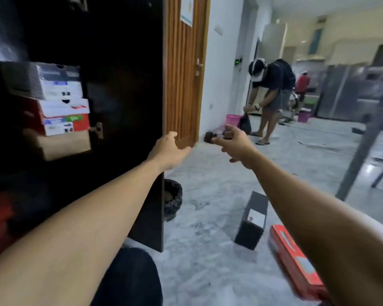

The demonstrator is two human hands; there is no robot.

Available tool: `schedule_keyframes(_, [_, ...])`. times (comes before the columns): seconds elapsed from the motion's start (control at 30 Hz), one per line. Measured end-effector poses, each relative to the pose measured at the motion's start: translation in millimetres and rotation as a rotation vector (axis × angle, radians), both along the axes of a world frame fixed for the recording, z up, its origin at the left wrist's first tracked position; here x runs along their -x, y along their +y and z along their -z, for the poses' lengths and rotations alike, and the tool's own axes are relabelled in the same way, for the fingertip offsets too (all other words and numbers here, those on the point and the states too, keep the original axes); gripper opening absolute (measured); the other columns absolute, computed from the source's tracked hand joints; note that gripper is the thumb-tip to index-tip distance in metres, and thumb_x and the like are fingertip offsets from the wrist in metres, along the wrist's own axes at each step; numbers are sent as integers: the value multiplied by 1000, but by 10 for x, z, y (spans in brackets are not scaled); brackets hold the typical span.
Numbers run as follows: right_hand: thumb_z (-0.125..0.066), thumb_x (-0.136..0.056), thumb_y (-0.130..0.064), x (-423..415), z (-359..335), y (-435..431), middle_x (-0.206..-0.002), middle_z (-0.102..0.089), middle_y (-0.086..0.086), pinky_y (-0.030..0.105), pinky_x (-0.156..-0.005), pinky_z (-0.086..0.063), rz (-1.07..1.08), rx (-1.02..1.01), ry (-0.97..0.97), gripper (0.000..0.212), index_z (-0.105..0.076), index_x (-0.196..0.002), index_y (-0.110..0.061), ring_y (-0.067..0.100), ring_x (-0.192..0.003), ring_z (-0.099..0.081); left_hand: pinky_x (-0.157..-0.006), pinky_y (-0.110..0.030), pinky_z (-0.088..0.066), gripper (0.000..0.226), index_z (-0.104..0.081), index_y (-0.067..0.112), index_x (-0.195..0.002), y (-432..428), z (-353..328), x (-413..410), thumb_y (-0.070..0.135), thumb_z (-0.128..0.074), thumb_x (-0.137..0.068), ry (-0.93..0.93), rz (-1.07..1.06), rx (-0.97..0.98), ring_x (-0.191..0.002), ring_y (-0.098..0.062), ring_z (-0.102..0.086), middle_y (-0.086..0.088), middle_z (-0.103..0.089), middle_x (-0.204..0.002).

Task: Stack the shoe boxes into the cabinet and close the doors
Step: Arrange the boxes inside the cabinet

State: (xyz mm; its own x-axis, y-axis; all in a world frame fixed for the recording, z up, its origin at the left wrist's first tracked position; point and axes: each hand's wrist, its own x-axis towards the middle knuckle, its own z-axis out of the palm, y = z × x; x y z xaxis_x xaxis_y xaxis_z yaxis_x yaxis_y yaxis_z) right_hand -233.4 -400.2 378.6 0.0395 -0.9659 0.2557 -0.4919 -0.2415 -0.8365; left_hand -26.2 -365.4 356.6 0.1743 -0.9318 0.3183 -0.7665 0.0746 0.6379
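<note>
A dark cabinet [124, 62] fills the left, its door swung open. Inside on a shelf sit several stacked shoe boxes [62, 102]: a grey-white one on top, red ones under it, a tan one at the bottom. On the floor stand a black shoe box [252, 221] on its end and a red shoe box [294, 261] lying flat at the lower right. My left hand [168, 149] is stretched out at the cabinet door's edge, fingers relaxed, holding nothing. My right hand [234, 142] reaches forward in the air with spread fingers, empty.
A black-lined bin [173, 199] stands by the cabinet's foot. A ribbed wooden door [184, 69] is behind it. Another person [268, 93] bends over a dark bag beside a pink basket [232, 120]. Grey table legs [360, 155] rise at the right on the marble floor.
</note>
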Motion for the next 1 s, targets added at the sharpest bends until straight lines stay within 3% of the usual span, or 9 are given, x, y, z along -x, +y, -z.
schedule_keyframes(0.4, [-70, -89, -40, 2066, 803, 294, -153, -40, 7, 51, -82, -57, 411, -168, 56, 80, -27, -154, -24, 30, -117, -59, -98, -41, -49, 78, -31, 17, -152, -650, 831, 1649, 46, -66, -89, 51, 386, -205, -122, -28, -54, -8, -45, -149])
schedule_keyframes(0.5, [-70, -88, -42, 2502, 1105, 272, -153, -41, 6, 46, -76, -57, 490, -207, 18, 80, -27, -154, -25, 30, -113, -61, -102, -41, -47, 78, -34, 17, -150, -782, 1084, 2101, 46, -68, -87, 41, 479, -248, -128, -28, -51, -7, -46, -148])
schedule_keyframes(0.63, [-69, -90, -39, 2976, 1828, 165, -153, -40, 8, 37, -64, -52, 558, -297, -35, 78, -27, -154, -23, 27, -101, -65, -96, -36, -50, 73, -40, 20, -145, -987, 1562, 2637, 46, -70, -84, -25, 597, -330, -115, -23, -58, -4, -56, -136])
schedule_keyframes(0.7, [-70, -91, -33, 3144, 2300, 119, -153, -39, 13, 30, -60, -47, 574, -376, -61, 77, -28, -154, -18, 24, -103, -62, -96, -35, -49, 77, -36, 19, -149, -1111, 1864, 2842, 46, -69, -85, -75, 625, -375, -118, -23, -57, -4, -53, -140])
schedule_keyframes(0.77, [-73, -89, -23, 3278, 2805, 113, -148, -45, 19, 32, -70, -49, 609, -454, -79, 74, -35, -150, -9, 24, -106, -58, -98, -33, -46, 76, -36, 18, -149, -1225, 2178, 3009, 45, -69, -87, -98, 641, -436, -123, -23, -54, -2, -51, -143])
schedule_keyframes(0.87, [-75, -86, -17, 3379, 3469, 135, -139, -54, 18, 35, -97, -47, 665, -531, -92, 68, -44, -143, -2, 24, -111, -57, -106, -38, -44, 84, -41, 18, -147, -1410, 2619, 3191, 56, -70, -78, -173, 670, -497, -130, -25, -51, -4, -49, -147])
schedule_keyframes(0.93, [-79, -82, -23, 3392, 3835, 136, -141, -51, 16, 34, -103, -44, 700, -562, -99, 76, -42, -145, -2, 26, -122, -54, -105, -34, -43, 78, -46, 16, -144, -1509, 2856, 3340, 53, -70, -79, -202, 704, -522, -130, -26, -50, -5, -51, -144])
schedule_keyframes(1.0, [-82, -72, -35, 3434, 4169, 82, -139, -54, 18, 37, -101, -47, 744, -548, -75, 84, -47, -141, -3, 28, -121, -56, -106, -32, -41, 67, -48, 15, -142, -1590, 3077, 3509, 42, -71, -85, -235, 739, -522, -131, -26, -50, -8, -51, -144])
